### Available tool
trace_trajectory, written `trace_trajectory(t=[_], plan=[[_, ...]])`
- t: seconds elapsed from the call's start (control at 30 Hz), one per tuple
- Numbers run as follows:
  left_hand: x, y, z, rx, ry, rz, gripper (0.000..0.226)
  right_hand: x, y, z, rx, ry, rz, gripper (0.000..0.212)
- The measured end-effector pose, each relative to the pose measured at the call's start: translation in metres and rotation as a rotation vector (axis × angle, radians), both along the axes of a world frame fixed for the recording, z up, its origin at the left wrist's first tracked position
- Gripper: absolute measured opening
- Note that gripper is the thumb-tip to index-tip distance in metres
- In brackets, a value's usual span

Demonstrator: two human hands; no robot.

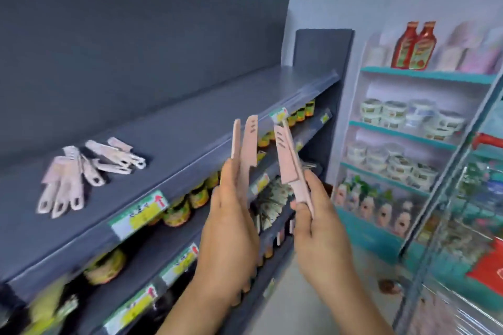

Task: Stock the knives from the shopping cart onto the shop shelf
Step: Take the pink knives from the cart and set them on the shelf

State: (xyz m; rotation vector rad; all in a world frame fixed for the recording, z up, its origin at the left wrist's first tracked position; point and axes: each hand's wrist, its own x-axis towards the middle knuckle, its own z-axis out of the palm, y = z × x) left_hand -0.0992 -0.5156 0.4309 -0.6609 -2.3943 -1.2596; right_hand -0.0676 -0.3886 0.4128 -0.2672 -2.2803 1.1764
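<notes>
- The left hand was clamped round two pink knives, blades up in their sheaths, side by side in front of the shelf edge.
- The right hand pinched the handles of two more pink knives; these tilted up and to the left, toward the other pair but apart from it.
- Both hands were raised between the shelf and the cart, whose wire frame stood at the right edge; what lay in it was too blurred to tell.
- On the top shelf, left of the hands, a loose pile of pink knives lay flat, some overlapping, handles mostly toward the front edge.
- Price tags hung on the shelf's front rail.
- Jars stood in a row on the shelf below.
- Farther right, a white and teal rack held red bottles on top and tubs beneath.
</notes>
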Motion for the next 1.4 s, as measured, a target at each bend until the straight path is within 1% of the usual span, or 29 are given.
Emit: trace_trajectory(t=[0.07, 0.17, 0.27, 0.37, 0.43, 0.5, 0.6, 0.67, 0.77, 0.87, 0.9, 0.97, 1.03, 1.23, 1.3, 1.4], plan=[[-0.010, -0.033, 0.010, -0.014, 0.028, 0.098, 0.081, -0.020, -0.030, 0.013, 0.022, 0.014, 0.089, 0.050], [-0.024, -0.077, 0.022, -0.029, 0.046, 0.270, 0.078, -0.046, -0.069, 0.034, 0.063, 0.011, 0.221, 0.052], [-0.036, -0.115, 0.036, -0.017, 0.045, 0.379, 0.084, -0.073, -0.103, 0.050, 0.082, 0.005, 0.352, 0.051], [-0.051, -0.148, 0.046, -0.032, -0.001, 0.520, 0.080, -0.101, -0.135, 0.064, 0.125, -0.026, 0.456, 0.051], [-0.064, -0.165, 0.051, -0.080, -0.053, 0.624, 0.079, -0.124, -0.156, 0.071, 0.182, -0.051, 0.501, 0.051], [-0.079, -0.176, 0.054, -0.140, -0.096, 0.690, 0.087, -0.149, -0.175, 0.075, 0.265, -0.105, 0.519, 0.052], [-0.108, -0.187, 0.052, -0.138, -0.201, 0.721, 0.101, -0.186, -0.195, 0.074, 0.412, -0.219, 0.518, 0.061], [-0.126, -0.188, 0.050, -0.213, -0.273, 0.754, 0.104, -0.208, -0.201, 0.070, 0.465, -0.284, 0.512, 0.065], [-0.150, -0.183, 0.045, -0.417, -0.357, 0.782, 0.095, -0.235, -0.204, 0.063, 0.516, -0.356, 0.513, 0.067], [-0.165, -0.180, 0.040, -0.552, -0.458, 0.766, 0.091, -0.252, -0.206, 0.056, 0.575, -0.430, 0.534, 0.065], [-0.167, -0.179, 0.039, -0.611, -0.502, 0.746, 0.085, -0.255, -0.207, 0.053, 0.604, -0.446, 0.542, 0.061], [-0.169, -0.180, 0.037, -0.689, -0.555, 0.736, 0.067, -0.260, -0.206, 0.049, 0.687, -0.454, 0.564, 0.051], [-0.169, -0.181, 0.034, -0.693, -0.565, 0.755, 0.060, -0.262, -0.205, 0.047, 0.759, -0.447, 0.579, 0.045], [-0.171, -0.185, 0.033, -0.654, -0.567, 0.706, 0.072, -0.259, -0.207, 0.049, 0.754, -0.494, 0.589, 0.046], [-0.169, -0.188, 0.034, -0.619, -0.530, 0.701, 0.068, -0.254, -0.205, 0.052, 0.730, -0.487, 0.586, 0.044], [-0.162, -0.191, 0.035, -0.556, -0.421, 0.691, 0.066, -0.240, -0.199, 0.058, 0.694, -0.449, 0.581, 0.050]])
